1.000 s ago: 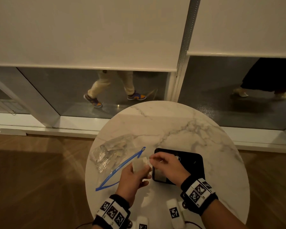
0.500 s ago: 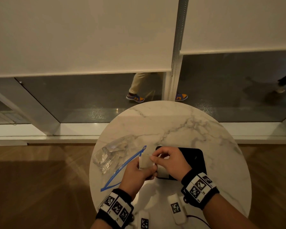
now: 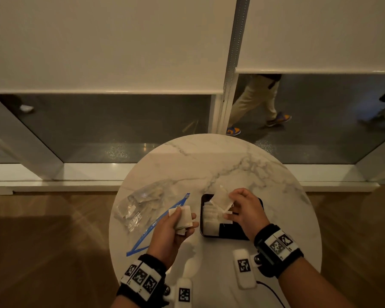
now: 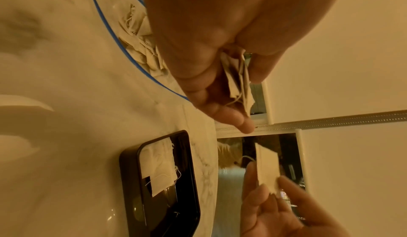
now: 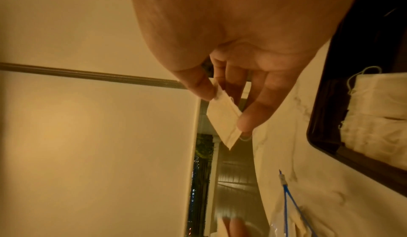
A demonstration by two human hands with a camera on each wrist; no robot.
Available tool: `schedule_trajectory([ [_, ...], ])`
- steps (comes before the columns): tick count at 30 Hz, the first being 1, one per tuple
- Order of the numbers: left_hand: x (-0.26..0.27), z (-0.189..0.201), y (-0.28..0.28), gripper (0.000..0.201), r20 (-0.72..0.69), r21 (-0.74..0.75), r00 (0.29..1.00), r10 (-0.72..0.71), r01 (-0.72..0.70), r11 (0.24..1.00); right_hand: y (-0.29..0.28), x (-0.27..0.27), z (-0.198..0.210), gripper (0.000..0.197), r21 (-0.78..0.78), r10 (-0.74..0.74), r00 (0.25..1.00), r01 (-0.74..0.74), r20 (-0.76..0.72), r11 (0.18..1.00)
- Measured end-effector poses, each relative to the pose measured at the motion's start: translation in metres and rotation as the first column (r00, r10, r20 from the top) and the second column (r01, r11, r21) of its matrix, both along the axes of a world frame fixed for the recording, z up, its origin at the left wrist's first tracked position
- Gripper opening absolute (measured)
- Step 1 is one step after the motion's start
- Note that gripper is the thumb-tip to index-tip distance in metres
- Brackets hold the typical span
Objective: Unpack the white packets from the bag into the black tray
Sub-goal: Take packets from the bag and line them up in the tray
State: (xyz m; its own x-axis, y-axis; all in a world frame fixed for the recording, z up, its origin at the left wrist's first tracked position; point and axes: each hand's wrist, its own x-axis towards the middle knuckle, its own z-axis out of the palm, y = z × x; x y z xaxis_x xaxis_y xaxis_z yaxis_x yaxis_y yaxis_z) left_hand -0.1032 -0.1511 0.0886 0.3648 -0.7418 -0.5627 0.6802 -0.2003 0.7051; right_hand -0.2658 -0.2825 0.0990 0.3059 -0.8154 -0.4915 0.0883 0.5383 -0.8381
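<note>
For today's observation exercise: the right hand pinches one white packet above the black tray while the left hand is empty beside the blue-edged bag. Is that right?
Not quite. The left hand is not empty: it holds a small stack of white packets, as the head and left wrist views show. The rest stands: the right hand pinches one white packet above the black tray, with the bag beside the left hand.

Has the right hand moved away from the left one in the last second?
Yes. The right hand, pinching one white packet, has pulled rightward from the left hand and now hovers over the black tray, having earlier been at its left edge.
</note>
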Motion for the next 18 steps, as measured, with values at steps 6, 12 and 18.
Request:
schedule_trajectory([
  [6,0.010,-0.009,0.000,0.030,-0.050,0.017,0.995,0.085,-0.085,0.996,-0.022,-0.008,-0.031,0.019,0.032,0.008,0.969,0.000,-0.248,0.999],
  [12,0.020,-0.014,0.005,0.026,-0.119,0.058,0.980,0.159,-0.153,0.987,-0.040,-0.020,-0.090,0.031,0.135,0.142,0.847,-0.085,-0.512,0.987],
  [18,0.025,-0.020,0.011,0.027,-0.030,0.108,0.990,0.138,-0.134,0.985,-0.048,-0.019,-0.129,0.030,0.153,0.280,0.682,-0.242,-0.676,0.958],
])
